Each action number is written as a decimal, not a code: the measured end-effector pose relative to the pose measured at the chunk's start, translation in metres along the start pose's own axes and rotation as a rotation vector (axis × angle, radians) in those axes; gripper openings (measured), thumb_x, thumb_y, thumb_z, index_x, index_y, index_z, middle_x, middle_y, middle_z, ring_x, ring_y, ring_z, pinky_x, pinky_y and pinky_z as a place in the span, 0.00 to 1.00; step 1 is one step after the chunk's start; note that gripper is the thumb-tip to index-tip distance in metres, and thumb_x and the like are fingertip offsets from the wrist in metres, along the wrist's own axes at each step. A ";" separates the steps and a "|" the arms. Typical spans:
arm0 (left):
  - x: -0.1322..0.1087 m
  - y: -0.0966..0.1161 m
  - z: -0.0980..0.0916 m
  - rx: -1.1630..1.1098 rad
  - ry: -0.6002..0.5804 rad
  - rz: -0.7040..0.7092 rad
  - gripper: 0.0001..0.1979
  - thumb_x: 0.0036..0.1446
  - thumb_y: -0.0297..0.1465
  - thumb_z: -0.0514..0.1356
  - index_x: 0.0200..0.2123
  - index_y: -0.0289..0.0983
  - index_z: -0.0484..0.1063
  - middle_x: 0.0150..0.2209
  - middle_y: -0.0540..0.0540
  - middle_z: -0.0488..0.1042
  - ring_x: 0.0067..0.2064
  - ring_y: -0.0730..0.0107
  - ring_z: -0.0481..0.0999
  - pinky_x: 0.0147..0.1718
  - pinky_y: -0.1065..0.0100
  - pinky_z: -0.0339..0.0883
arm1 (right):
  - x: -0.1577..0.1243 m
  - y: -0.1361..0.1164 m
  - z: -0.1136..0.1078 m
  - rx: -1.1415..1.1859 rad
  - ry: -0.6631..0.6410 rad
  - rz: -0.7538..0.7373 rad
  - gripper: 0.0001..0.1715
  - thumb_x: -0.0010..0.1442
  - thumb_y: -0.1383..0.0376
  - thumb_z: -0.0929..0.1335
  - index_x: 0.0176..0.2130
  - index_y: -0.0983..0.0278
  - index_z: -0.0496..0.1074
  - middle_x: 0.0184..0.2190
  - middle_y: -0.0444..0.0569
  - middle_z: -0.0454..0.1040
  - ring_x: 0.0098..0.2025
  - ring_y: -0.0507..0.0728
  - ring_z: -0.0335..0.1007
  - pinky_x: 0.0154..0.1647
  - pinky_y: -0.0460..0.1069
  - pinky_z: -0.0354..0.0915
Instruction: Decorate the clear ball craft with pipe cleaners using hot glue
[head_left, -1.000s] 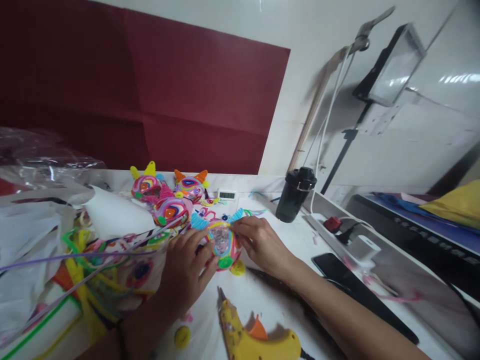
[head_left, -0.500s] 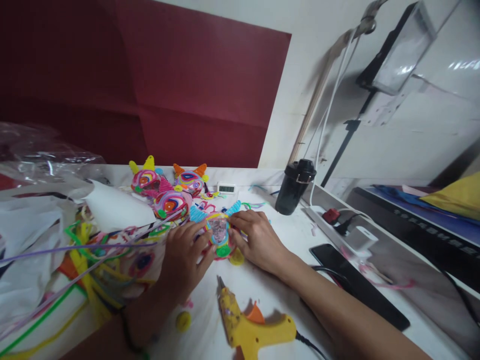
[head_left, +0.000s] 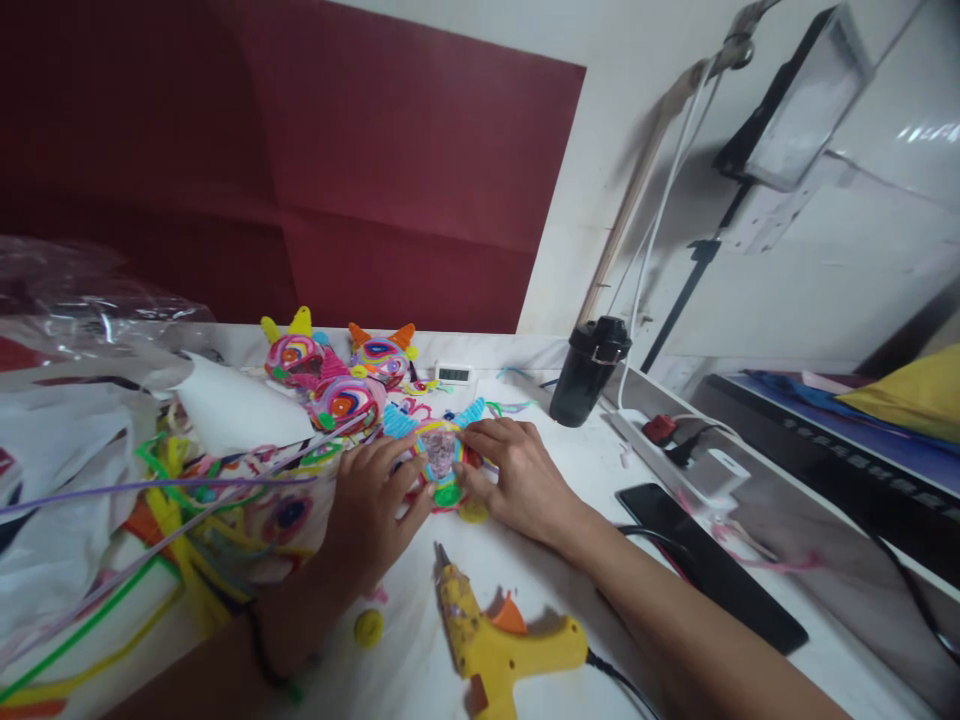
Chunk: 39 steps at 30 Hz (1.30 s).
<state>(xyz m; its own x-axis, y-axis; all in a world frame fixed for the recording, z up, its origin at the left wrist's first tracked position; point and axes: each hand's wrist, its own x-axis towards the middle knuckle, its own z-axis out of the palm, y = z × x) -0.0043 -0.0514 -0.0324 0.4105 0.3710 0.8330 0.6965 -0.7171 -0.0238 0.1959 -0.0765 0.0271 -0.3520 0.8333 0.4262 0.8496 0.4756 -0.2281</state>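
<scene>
Both hands are around a colourful pipe-cleaner animal face (head_left: 439, 453) on the white table, with light-blue ears, a pinkish-grey centre and a green patch at its lower edge. My left hand (head_left: 377, 500) is closed on its left side, fingers bent over the rim. My right hand (head_left: 514, 475) grips the right side, thumb low and fingers over the top, hiding much of that half. A yellow coil (head_left: 473, 511) shows just below my right thumb. Nearer to me lies a yellow glue gun (head_left: 499, 640), its nozzle pointing toward the face, and a yellow disc (head_left: 368, 628).
Finished-looking pipe-cleaner faces (head_left: 346, 402) stand behind on the left, beside a pile of loose pipe cleaners (head_left: 176, 500) and plastic wrapping (head_left: 60, 450). A small digital timer (head_left: 454, 374), black bottle (head_left: 589, 372), power strip (head_left: 675, 455) and black phone (head_left: 712, 570) are farther right.
The view has shifted very slightly. Both hands stay on the animal face in nearly the same pose, and the glue gun lies as before.
</scene>
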 end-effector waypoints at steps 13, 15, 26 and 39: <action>0.002 0.003 -0.001 0.012 0.019 -0.005 0.09 0.59 0.29 0.58 0.44 0.39 0.67 0.46 0.41 0.74 0.48 0.55 0.72 0.49 0.52 0.63 | -0.001 -0.006 0.002 -0.064 -0.018 0.049 0.21 0.60 0.60 0.69 0.51 0.66 0.73 0.49 0.54 0.75 0.52 0.64 0.67 0.51 0.59 0.57; 0.002 0.003 -0.001 0.010 0.023 -0.008 0.09 0.59 0.29 0.58 0.44 0.39 0.67 0.46 0.42 0.74 0.48 0.56 0.72 0.49 0.52 0.63 | -0.001 -0.007 0.001 -0.073 -0.025 0.049 0.21 0.61 0.59 0.69 0.51 0.66 0.73 0.49 0.54 0.75 0.52 0.64 0.67 0.50 0.59 0.57; 0.000 0.001 -0.001 0.019 -0.013 0.016 0.10 0.61 0.30 0.57 0.46 0.40 0.66 0.47 0.41 0.73 0.50 0.55 0.72 0.50 0.52 0.62 | 0.000 -0.005 -0.003 -0.051 -0.063 0.067 0.18 0.60 0.61 0.70 0.49 0.65 0.74 0.49 0.53 0.75 0.52 0.63 0.68 0.51 0.58 0.56; 0.001 0.000 -0.001 -0.002 -0.042 0.038 0.13 0.59 0.29 0.59 0.48 0.40 0.65 0.49 0.41 0.73 0.50 0.56 0.72 0.50 0.53 0.62 | -0.001 -0.002 -0.002 -0.040 -0.042 0.081 0.18 0.59 0.60 0.70 0.48 0.64 0.74 0.49 0.53 0.76 0.51 0.63 0.68 0.50 0.58 0.56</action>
<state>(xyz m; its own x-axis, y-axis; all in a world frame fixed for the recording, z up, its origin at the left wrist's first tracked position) -0.0045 -0.0515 -0.0305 0.4607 0.3678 0.8078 0.6786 -0.7326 -0.0534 0.1956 -0.0793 0.0289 -0.2968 0.8802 0.3703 0.8906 0.3951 -0.2253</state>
